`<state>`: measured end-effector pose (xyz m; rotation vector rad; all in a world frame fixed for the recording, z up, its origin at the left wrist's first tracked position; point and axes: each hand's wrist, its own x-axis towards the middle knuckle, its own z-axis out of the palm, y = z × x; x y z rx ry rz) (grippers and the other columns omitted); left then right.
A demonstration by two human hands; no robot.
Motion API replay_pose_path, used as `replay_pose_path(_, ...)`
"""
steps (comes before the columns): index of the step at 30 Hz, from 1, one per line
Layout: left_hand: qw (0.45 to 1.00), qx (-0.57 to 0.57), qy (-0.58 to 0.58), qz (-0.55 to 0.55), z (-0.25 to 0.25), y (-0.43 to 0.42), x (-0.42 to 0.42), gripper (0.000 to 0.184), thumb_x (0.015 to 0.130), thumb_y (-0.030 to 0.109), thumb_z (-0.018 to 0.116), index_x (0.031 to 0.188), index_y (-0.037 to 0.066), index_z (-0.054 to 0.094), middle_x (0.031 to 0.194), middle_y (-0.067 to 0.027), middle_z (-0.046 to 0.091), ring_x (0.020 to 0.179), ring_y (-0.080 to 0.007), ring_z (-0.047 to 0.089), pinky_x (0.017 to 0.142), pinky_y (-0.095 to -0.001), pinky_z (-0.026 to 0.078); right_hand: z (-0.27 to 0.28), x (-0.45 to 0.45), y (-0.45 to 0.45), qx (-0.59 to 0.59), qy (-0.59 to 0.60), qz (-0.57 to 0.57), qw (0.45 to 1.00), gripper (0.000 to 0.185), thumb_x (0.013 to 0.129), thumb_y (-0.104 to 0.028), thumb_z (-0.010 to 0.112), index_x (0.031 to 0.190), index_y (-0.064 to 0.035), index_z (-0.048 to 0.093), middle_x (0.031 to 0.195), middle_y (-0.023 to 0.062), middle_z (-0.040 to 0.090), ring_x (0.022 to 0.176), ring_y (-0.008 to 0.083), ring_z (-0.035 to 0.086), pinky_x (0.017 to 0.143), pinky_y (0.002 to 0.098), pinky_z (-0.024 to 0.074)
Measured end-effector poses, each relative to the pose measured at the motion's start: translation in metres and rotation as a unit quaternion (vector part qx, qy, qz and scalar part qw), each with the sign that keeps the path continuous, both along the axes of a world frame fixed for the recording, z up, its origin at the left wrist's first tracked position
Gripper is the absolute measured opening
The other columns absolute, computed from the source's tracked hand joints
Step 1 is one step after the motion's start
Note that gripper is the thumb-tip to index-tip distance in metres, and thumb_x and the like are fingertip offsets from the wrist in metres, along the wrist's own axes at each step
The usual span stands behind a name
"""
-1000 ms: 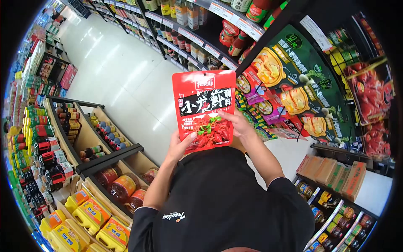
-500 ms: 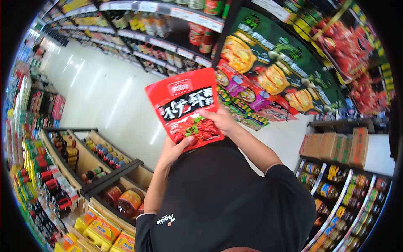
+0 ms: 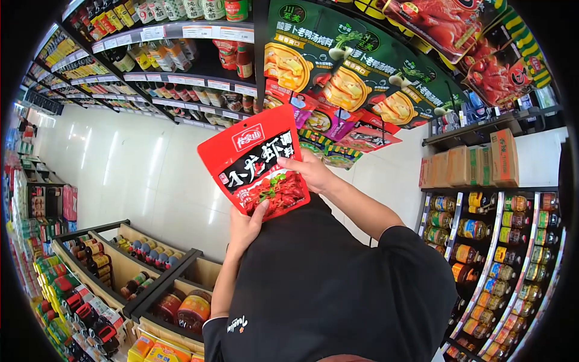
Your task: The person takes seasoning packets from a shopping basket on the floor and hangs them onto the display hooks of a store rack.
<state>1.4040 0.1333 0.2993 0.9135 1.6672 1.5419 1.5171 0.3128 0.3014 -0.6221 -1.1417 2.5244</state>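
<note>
I hold a red crayfish seasoning packet (image 3: pixel 247 163) in front of my chest, tilted, its printed front facing up. A black band with white lettering crosses it above a picture of red crayfish with green leaves. My left hand (image 3: pixel 247 226) grips the lower left corner, thumb on the front and fingers out of sight behind. On the right edge, my right hand (image 3: pixel 310 172) pinches the packet with its thumb across the front. Just beyond it hang green soup-seasoning packets (image 3: pixel 344 87) and smaller pink and purple packets (image 3: pixel 325 120).
Shelves of bottles (image 3: pixel 181 78) run along the far side. At lower left stands a wooden display bin (image 3: pixel 145 268) with jars and bottles. To the right are jar racks (image 3: pixel 494 271) beneath cardboard boxes (image 3: pixel 464 166). Large red packets (image 3: pixel 440 24) hang at upper right. Pale floor (image 3: pixel 120 163) lies between.
The view has turned, so the hanging packets and shelves sit further left and the jar racks show more. Both hands keep the packet, which has shifted slightly left and down in view.
</note>
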Motion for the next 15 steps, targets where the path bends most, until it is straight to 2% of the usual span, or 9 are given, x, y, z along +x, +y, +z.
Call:
replay_pose_path(1,1.0,0.004,-0.001,0.003,0.002,0.001,0.004,0.019,0.087,0.006,0.063,0.103,-0.004,0.065,0.094,-0.0124,0.07,0.085,-0.0166,0.066,0.078,-0.0321,0.05,-0.006,0.003,0.0,-0.007,-0.009,-0.008,1.0,0.03,0.093,-0.011,0.059,0.121,-0.0007,0.054,0.116,0.0085,0.062,0.105,0.0177,0.061,0.092,0.0359,0.05)
replay_pose_path(6,1.0,-0.022,0.013,0.003,-0.002,-0.006,0.012,0.019,0.088,0.008,0.063,0.102,-0.004,0.064,0.094,-0.0114,0.07,0.084,-0.0177,0.066,0.077,-0.032,0.05,-0.011,0.009,0.0,-0.033,-0.067,-0.012,0.997,0.031,0.094,-0.015,0.059,0.121,-0.0017,0.054,0.116,0.0081,0.062,0.104,0.0165,0.062,0.092,0.0342,0.0507)
replay_pose_path(7,1.0,-0.017,0.022,0.01,-0.006,-0.008,0.013,0.019,0.089,0.009,0.063,0.102,-0.004,0.064,0.093,-0.0115,0.07,0.084,-0.0173,0.065,0.077,-0.0322,0.05,-0.019,0.01,0.002,-0.069,-0.029,-0.012,0.997,0.031,0.096,-0.019,0.057,0.12,-0.0005,0.056,0.115,0.0078,0.063,0.103,0.0163,0.062,0.092,0.0341,0.0495)
replay_pose_path(10,0.999,-0.016,0.017,0.027,-0.009,-0.015,0.015,0.02,0.09,0.011,0.062,0.103,-0.004,0.064,0.092,-0.0111,0.07,0.083,-0.0167,0.065,0.077,-0.0326,0.05,-0.042,0.032,0.029,0.052,-0.12,-0.008,0.991,0.027,0.097,-0.025,0.054,0.115,-0.0049,0.058,0.107,0.0068,0.066,0.097,0.015,0.064,0.082,0.0298,0.0524)
replay_pose_path(14,0.998,-0.021,-0.018,0.05,-0.019,-0.023,0.015,0.019,0.091,0.011,0.062,0.103,-0.003,0.063,0.091,-0.0094,0.069,0.082,-0.0152,0.064,0.076,-0.0307,0.049,-0.097,0.096,0.066,0.056,-0.251,-0.238,0.937,0.018,0.092,-0.02,0.055,0.105,-0.0084,0.06,0.098,0.004,0.066,0.085,0.012,0.064,0.066,0.0248,0.0482)
replay_pose_path(15,0.998,-0.026,-0.026,0.051,-0.023,-0.026,0.013,0.019,0.091,0.011,0.062,0.103,-0.003,0.063,0.091,-0.0092,0.069,0.082,-0.0147,0.063,0.076,-0.0303,0.049,-0.109,0.118,0.074,0.054,-0.264,-0.289,0.918,0.015,0.091,-0.018,0.055,0.103,-0.0096,0.058,0.096,0.0033,0.065,0.083,0.013,0.062,0.067,0.0272,0.0483)
